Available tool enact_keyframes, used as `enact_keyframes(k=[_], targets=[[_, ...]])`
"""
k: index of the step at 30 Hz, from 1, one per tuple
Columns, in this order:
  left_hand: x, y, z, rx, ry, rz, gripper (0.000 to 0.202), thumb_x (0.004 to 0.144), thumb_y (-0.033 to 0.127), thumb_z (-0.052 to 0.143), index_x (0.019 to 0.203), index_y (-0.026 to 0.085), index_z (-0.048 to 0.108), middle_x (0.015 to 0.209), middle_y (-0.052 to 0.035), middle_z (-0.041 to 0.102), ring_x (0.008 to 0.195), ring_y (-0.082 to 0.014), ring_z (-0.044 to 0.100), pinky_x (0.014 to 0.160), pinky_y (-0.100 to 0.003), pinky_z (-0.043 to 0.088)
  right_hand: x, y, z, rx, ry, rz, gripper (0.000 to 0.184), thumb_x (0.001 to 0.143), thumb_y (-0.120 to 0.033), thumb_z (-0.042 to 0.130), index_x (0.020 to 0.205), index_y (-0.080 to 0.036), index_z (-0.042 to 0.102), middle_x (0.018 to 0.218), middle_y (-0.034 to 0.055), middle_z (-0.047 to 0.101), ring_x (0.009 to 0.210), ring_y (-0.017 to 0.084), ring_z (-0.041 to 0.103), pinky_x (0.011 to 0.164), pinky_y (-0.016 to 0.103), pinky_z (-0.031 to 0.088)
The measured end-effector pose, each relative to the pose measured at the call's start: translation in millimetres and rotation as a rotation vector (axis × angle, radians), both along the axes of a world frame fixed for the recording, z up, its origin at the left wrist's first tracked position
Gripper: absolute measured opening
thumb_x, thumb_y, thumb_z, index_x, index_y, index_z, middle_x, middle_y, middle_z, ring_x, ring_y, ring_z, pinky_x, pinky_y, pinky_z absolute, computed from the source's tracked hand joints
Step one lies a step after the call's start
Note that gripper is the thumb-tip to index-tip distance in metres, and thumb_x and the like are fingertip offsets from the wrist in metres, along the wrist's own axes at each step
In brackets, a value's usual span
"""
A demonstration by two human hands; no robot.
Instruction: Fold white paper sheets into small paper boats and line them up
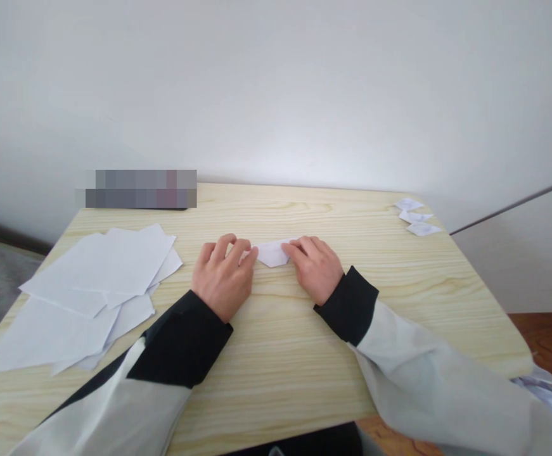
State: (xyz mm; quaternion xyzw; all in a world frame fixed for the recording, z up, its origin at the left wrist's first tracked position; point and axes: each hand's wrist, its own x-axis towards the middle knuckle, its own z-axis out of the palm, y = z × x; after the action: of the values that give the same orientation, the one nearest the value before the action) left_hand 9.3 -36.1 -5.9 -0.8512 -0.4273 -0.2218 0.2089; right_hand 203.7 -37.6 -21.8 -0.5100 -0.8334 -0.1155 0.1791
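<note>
A small folded piece of white paper (272,254) lies in the middle of the wooden table, its lower edge coming to a blunt point. My left hand (225,273) has its thumb and bent fingers closed on the paper's left end. At the other end, my right hand (317,266) pinches the paper between thumb and fingers. The paper's two ends are partly hidden under my fingers.
Loose white sheets (90,272) overlap on the table's left side. Several small folded papers (421,228) sit in a row at the back right. A blurred-out object (140,190) stands at the back left. The table (276,354) meets a white wall (276,88).
</note>
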Motion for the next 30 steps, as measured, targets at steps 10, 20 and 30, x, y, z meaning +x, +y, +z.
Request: enact_keyframes(k=[10, 20, 30], targets=[[8, -2, -0.8, -0.08, 0.052, 0.016, 0.029, 0.083, 0.01, 0.051, 0.104, 0.022, 0.067, 0.082, -0.0047, 0.066, 0.078, -0.0239, 0.058, 0.065, -0.037, 0.037, -13, -10, 8.6, -0.052, -0.121, -0.092, 0.032, 0.092, -0.019, 0.047, 0.119, -0.032, 0.061, 0.096, 0.008, 0.061, 0.084, 0.02, 0.052, 0.068, 0.032, 0.042], [1, -2, -4.1, 0.014, -0.039, 0.084, 0.021, 0.08, 0.011, 0.054, 0.087, 0.02, 0.071, 0.074, -0.0023, 0.066, 0.074, -0.0205, 0.058, 0.06, -0.033, 0.036, -2, -5, 1.1, -0.005, 0.005, -0.037, 0.026, 0.091, -0.009, 0.044, 0.103, -0.014, 0.066, 0.101, 0.0071, 0.066, 0.088, 0.019, 0.055, 0.077, 0.03, 0.045], [3, 17, -8.8, -0.324, -0.272, 0.137, 0.032, 0.085, 0.038, 0.055, 0.111, 0.025, 0.066, 0.103, -0.0082, 0.062, 0.096, -0.0268, 0.052, 0.079, -0.041, 0.045, -1, 8, 3.1, -0.103, 0.21, -0.032, 0.02, 0.09, -0.022, 0.048, 0.098, -0.019, 0.067, 0.093, 0.0082, 0.061, 0.089, 0.022, 0.051, 0.081, 0.036, 0.043]])
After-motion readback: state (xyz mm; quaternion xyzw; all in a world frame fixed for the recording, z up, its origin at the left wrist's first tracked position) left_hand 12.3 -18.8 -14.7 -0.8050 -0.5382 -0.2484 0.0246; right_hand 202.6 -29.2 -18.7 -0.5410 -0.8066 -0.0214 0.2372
